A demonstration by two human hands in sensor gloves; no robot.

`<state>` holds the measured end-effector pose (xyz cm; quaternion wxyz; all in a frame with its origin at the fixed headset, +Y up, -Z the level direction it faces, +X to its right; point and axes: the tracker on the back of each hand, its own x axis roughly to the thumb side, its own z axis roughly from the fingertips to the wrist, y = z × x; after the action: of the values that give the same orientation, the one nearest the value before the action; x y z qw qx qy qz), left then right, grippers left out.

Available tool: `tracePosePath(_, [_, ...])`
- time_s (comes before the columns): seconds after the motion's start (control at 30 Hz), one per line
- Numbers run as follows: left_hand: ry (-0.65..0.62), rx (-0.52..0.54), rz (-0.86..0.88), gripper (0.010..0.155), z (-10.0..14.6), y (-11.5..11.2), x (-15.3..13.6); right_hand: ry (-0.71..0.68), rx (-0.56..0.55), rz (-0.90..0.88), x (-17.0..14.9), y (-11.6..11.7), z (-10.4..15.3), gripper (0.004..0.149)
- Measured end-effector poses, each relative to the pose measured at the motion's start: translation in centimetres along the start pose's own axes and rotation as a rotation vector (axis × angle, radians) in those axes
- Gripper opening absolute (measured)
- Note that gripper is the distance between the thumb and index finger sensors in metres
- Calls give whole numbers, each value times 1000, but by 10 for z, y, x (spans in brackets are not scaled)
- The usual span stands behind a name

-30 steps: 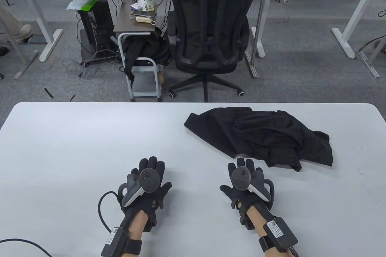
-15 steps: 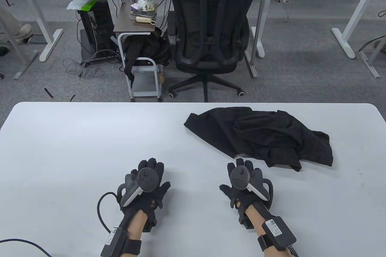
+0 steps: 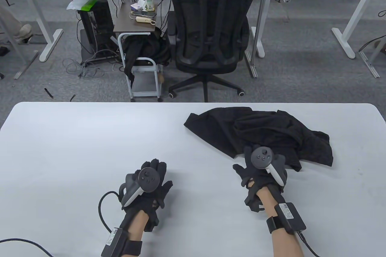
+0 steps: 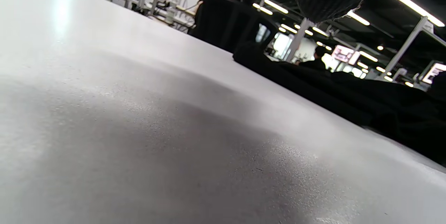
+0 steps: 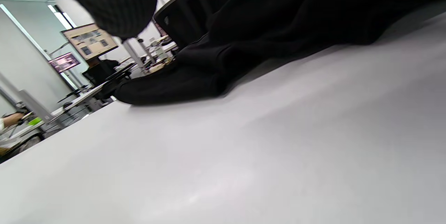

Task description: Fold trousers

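Black trousers (image 3: 265,132) lie crumpled on the right half of the white table (image 3: 90,136). They also show in the left wrist view (image 4: 348,95) and the right wrist view (image 5: 278,25). My right hand (image 3: 259,163) is open, fingers spread, at the near edge of the trousers; whether it touches the cloth is hidden by the tracker. My left hand (image 3: 152,178) lies flat and open on the bare table, well left of the trousers and holding nothing.
A black office chair (image 3: 209,37) and a small side cart (image 3: 140,49) stand on the floor beyond the table's far edge. A black cable (image 3: 102,208) runs from my left wrist across the table's near side.
My right hand has moved forward and to the right, from the bare table to the near edge of the trousers. My left hand has barely moved.
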<state>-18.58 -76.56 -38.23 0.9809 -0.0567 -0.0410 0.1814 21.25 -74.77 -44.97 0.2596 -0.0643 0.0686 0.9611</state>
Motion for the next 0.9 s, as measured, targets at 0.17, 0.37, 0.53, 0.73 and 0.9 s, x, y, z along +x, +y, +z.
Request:
tracePosePath(0.17, [5,-4,-9,72,0,0,0,121,26,-107,-22,-21,-21,85])
tracePosePath(0.37, [13,-18,-21,72,-1,-1,-1,220,-53,-86,-42,-39,-43,87])
tracePosePath(0.53, [24,-23,-34,71,-2,-1,-3,261,-64,-14,-46,-41,-60,90])
tracePosePath(0.73, [32,-28,-34,71,-1,1,-4,337,-19,43,-54,-32,-81,93])
tracePosePath(0.9, [34,-31,-38,71,-2,2,-4,350,-38,173,-49,-28,-85,92])
